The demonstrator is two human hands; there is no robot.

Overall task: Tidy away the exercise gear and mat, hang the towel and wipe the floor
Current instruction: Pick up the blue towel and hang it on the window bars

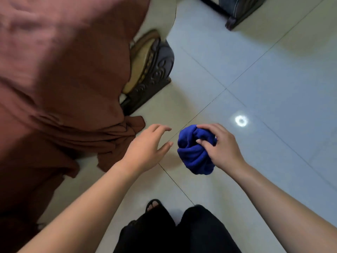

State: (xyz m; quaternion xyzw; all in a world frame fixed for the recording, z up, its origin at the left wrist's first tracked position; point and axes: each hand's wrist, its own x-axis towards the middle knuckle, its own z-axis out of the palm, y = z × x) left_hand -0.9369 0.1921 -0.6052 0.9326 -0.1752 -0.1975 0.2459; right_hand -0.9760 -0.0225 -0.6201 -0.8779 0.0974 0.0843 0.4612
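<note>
From the head camera we look down past both forearms at the tiled floor [255, 73]. Our right hand [224, 148] holds a bunched blue cloth [193, 156]. Its fingers [206, 127] curl over the top of the bundle and the thumb presses into the folds, so the grip is closed round it. The cloth sits to the left of that palm and appears to be held above the floor, not lying on it. Its long axis runs from the fingertips back toward our body, with the loose end hanging nearest us.

Our left hand [147, 148] holds nothing. Its fingers [160, 127] are spread and lightly bent, pointing toward the cloth. They are just beside it on its left, with a clear strip of floor showing between them. We judge this hand the one to come in next, since the cloth lies straight ahead of its fingertips.

Further left of that hand hangs a brown drape [63, 79], with a carved leg [155, 73] beyond it.
</note>
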